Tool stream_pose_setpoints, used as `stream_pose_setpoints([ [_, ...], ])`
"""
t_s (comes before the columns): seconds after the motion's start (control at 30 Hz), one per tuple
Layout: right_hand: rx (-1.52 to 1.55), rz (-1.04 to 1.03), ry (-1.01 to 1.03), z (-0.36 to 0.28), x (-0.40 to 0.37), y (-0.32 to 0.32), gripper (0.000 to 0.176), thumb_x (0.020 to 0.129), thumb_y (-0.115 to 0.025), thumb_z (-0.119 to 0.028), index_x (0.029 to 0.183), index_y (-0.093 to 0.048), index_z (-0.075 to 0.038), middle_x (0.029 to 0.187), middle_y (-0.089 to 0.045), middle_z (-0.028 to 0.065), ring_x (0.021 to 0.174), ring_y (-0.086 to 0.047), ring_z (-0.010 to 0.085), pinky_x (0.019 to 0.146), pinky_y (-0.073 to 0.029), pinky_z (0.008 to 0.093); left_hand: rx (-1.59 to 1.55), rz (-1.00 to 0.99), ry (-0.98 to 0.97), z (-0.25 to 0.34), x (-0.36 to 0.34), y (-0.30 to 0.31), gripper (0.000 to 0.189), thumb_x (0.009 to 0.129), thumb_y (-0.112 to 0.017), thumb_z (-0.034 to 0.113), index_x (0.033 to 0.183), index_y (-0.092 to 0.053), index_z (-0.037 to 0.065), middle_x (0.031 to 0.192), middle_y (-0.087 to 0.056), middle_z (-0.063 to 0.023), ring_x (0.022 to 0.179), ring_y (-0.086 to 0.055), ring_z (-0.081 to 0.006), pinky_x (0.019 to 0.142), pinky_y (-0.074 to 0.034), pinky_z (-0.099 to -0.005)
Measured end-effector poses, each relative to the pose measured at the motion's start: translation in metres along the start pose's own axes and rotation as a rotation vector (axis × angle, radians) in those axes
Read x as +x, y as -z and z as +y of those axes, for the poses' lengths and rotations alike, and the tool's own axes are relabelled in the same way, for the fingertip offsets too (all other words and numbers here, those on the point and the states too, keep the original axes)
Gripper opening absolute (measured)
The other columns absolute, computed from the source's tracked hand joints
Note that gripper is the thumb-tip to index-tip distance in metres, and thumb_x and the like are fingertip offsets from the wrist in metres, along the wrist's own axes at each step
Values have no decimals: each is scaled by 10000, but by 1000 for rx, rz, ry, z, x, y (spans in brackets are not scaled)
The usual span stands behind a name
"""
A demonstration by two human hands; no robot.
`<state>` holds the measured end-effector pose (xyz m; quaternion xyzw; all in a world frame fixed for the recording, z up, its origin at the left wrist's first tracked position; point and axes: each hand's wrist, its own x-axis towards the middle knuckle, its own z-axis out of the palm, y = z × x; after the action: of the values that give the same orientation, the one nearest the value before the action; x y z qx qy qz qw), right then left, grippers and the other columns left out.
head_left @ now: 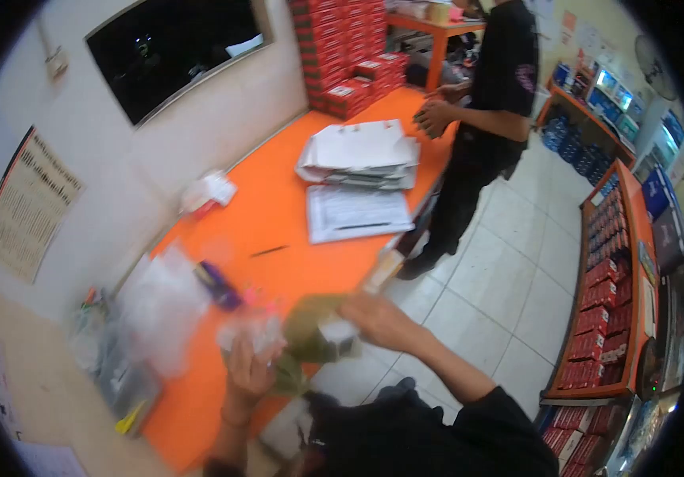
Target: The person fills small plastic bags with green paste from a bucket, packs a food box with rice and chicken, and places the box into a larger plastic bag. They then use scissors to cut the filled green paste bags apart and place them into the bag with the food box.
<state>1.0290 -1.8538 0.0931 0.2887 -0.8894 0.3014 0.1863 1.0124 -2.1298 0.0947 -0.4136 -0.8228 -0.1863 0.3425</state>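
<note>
Over the near edge of the orange table, my right hand [378,320] is closed on an olive-green wrapper-like piece [310,318] with a white and grey patch, smeared by motion. My left hand [248,370] is beside it, fingers bent against a crumpled clear plastic bag [239,330]. Part of the olive-green piece hangs down beside the left wrist. Just beyond the left hand lies a dark purple and yellow object [219,286], blurred. A large translucent plastic bag [163,306] is spread to its left.
Papers on a clipboard [358,213] and a stack of white folders [358,155] rest on the orange table [278,191], with a pen [269,250] nearby. Red boxes [330,48] are piled at the far end. A person in black [501,87] stands at the table's right side. Shelves [596,318] line the right.
</note>
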Motion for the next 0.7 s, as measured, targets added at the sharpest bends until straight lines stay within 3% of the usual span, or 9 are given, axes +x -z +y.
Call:
stream_pose_setpoints([
  [0.13, 54, 115, -156, 29, -115, 80, 314, 668, -617, -18, 956, -491, -9, 805, -557, 177, 789, -576, 381, 703, -468, 462, -54, 120, -6, 85, 56, -71, 184, 886, -578, 19, 1068, -587, -4, 1001, -639, -169, 832, -589, -404, 775, -482, -469],
  [0.2, 127, 74, -411, 48, -178, 109, 347, 684, -583, -2, 1021, -505, 12, 842, -578, 219, 816, -579, 412, 733, -473, 468, -115, 146, -41, 129, 83, -112, 194, 895, -559, 18, 1084, -587, -14, 1010, -642, -178, 837, -591, -407, 795, -475, -466],
  [0.27, 88, 136, -590, 64, -235, 141, 343, 704, -562, 4, 1043, -514, 15, 865, -587, 233, 838, -581, 418, 742, -475, 466, -403, 135, 270, 183, 111, -157, 209, 912, -524, 19, 1105, -589, -28, 973, -647, -193, 847, -600, -394, 790, -475, -445],
  [0.3, 72, 169, -738, 73, -263, 156, 341, 723, -541, 9, 1064, -522, 18, 889, -597, 248, 859, -583, 423, 751, -476, 465, -434, 131, 249, 208, 127, -178, 209, 912, -524, 19, 1105, -589, -28, 973, -647, -193, 847, -600, -394, 790, -475, -445],
  [0.37, -7, 282, -810, 97, -317, 182, 287, 779, -547, -29, 1062, -541, 20, 871, -599, 251, 813, -585, 425, 709, -481, 455, -520, 106, 193, 252, 162, -221, 215, 921, -514, 26, 1112, -590, -37, 1000, -635, -219, 842, -597, -385, 774, -464, -454],
  [0.43, -88, 390, -874, 121, -352, 215, 241, 835, -553, -67, 1059, -560, 21, 854, -600, 255, 767, -586, 426, 668, -486, 445, -694, 43, 189, 291, 193, -267, 220, 929, -516, 42, 1117, -597, -38, 979, -605, -214, 771, -614, -299, 681, -480, -385],
  [0.53, -133, 567, -1092, 151, -387, 275, 177, 914, -512, -121, 955, -587, 33, 768, -594, 250, 698, -569, 442, 603, -462, 425, -1053, -188, 354, 349, 254, -334, 181, 877, -570, 5, 1044, -641, -6, 904, -657, -134, 713, -587, -273, 656, -489, -333],
  [0.63, -244, 663, -1264, 198, -423, 324, 197, 901, -513, -101, 1041, -593, 12, 748, -598, 229, 677, -595, 406, 613, -468, 414, -1063, -227, 136, 399, 317, -408, 195, 864, -566, -21, 1045, -638, -14, 951, -669, -136, 695, -581, -259, 659, -488, -324],
  [0.7, -294, 814, -1404, 235, -434, 356, 217, 942, -509, -158, 953, -607, 34, 639, -565, 190, 574, -577, 327, 549, -434, 379, -1055, -195, -29, 425, 364, -460, 245, 823, -572, -54, 1058, -634, -18, 1002, -669, -148, 709, -578, -253, 648, -487, -321],
])
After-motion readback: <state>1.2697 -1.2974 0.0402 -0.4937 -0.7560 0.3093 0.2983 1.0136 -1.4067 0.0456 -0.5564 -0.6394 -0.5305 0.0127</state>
